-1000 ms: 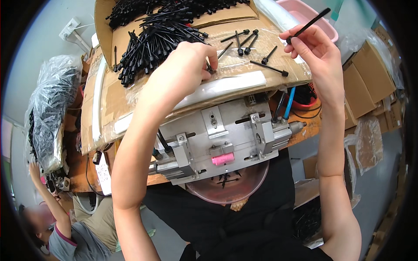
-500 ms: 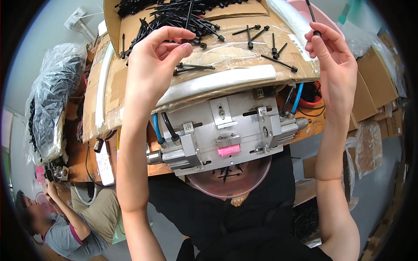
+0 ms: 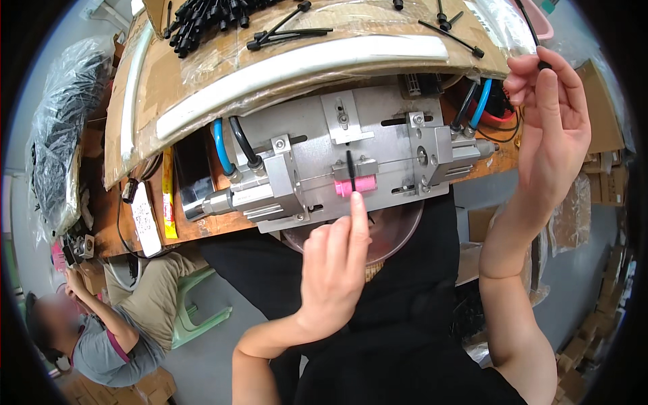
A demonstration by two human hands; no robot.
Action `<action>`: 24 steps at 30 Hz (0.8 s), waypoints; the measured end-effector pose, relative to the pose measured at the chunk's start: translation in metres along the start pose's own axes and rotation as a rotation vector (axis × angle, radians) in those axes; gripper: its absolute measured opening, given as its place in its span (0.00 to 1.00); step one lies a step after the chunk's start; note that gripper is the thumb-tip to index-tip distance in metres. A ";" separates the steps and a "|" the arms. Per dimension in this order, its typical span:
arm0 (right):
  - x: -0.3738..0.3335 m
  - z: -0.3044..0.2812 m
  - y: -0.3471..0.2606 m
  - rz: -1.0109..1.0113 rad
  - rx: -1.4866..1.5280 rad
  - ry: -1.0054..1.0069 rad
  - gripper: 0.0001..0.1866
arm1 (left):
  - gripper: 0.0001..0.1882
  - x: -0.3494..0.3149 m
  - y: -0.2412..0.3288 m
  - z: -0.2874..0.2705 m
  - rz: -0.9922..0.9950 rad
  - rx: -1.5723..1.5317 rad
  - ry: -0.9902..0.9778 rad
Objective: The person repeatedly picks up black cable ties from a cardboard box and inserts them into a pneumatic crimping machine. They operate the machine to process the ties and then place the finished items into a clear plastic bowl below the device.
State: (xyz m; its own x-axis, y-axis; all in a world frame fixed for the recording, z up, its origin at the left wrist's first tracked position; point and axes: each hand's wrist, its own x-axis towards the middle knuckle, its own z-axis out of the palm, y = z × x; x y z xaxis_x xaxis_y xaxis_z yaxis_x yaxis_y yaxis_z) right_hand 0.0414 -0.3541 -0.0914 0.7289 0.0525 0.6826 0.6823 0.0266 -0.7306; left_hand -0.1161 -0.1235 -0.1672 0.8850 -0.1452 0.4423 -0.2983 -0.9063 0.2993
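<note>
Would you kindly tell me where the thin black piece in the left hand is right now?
In the head view, mid-frame, the thin black piece stands upright in the pink holder of the metal fixture, the left hand pinching its lower end.

Even, bright workshop light is falling across my bench, inside a round fisheye frame.

I am seeing soft light coming from overhead, so my left hand [image 3: 334,270] and right hand [image 3: 550,128] are casting only faint shadows. The metal fixture [image 3: 351,162] is throwing back pale glare on its flat plate, and the clear plastic wrap [image 3: 223,61] over the cardboard is glinting in streaks. The middle is staying sharp; the thin black pin [image 3: 351,170] is reading crisply. Toward the rim, straight edges are bending, the corners are going black, and the seated person [image 3: 101,324] at lower left is looking softer and stretched.
</note>
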 end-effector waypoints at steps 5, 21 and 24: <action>-0.008 0.019 -0.007 -0.029 0.057 -0.033 0.13 | 0.35 0.007 0.003 0.023 0.006 0.143 -0.052; -0.091 0.060 -0.022 0.121 -0.341 -0.122 0.24 | 0.38 0.009 0.003 0.013 -0.024 0.080 -0.167; -0.119 0.070 -0.013 0.037 -0.476 -0.321 0.32 | 0.38 0.008 0.002 0.007 -0.072 -0.023 -0.182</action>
State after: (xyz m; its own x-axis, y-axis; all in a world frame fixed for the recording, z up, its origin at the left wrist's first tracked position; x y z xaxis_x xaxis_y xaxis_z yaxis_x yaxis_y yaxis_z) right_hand -0.0578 -0.2912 -0.1642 0.7497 0.3473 0.5634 0.6612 -0.4298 -0.6149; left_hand -0.1066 -0.1294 -0.1692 0.9536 -0.1519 0.2599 -0.2385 -0.9081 0.3443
